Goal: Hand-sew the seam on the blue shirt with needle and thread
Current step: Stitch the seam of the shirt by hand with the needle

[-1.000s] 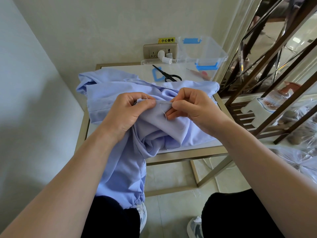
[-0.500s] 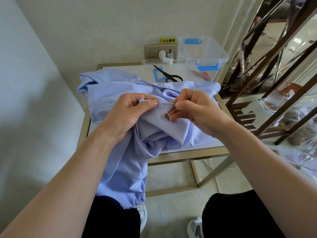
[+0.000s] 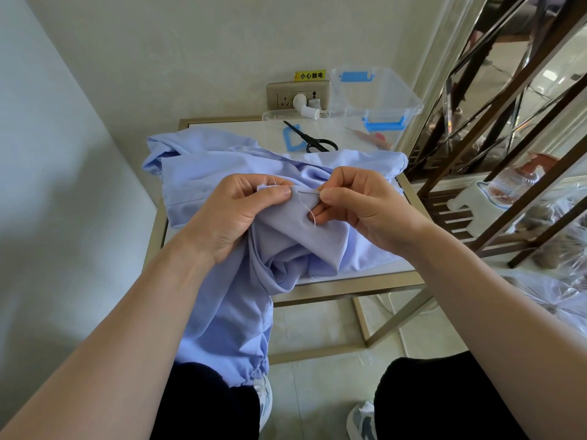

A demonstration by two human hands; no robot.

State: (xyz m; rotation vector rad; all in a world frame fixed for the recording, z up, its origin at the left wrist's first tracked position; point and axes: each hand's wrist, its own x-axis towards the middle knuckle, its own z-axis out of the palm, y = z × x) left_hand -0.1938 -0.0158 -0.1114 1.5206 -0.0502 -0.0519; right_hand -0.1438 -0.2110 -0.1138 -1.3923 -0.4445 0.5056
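The blue shirt (image 3: 203, 173) lies over a small table and hangs down over my left knee. My left hand (image 3: 235, 214) grips a raised fold of the shirt, thumb pressed on the seam edge. Just to its right, my right hand (image 3: 355, 204) pinches a thin needle (image 3: 308, 192) between thumb and forefinger, the needle lying level along the seam. A short loop of white thread (image 3: 312, 215) hangs below the needle. Frayed thread ends show at my left fingertips.
Black scissors (image 3: 313, 141) and a blue plastic piece (image 3: 291, 139) lie on the gold-framed table (image 3: 349, 285) behind the shirt. A clear box with blue clasps (image 3: 378, 96) and a white spool (image 3: 309, 112) stand by the wall socket. A dark wooden rack (image 3: 495, 173) stands to the right.
My right hand has drawn slightly right, so more of the needle shows between the two hands. The thread loop hangs a little lower. The left hand keeps its grip.
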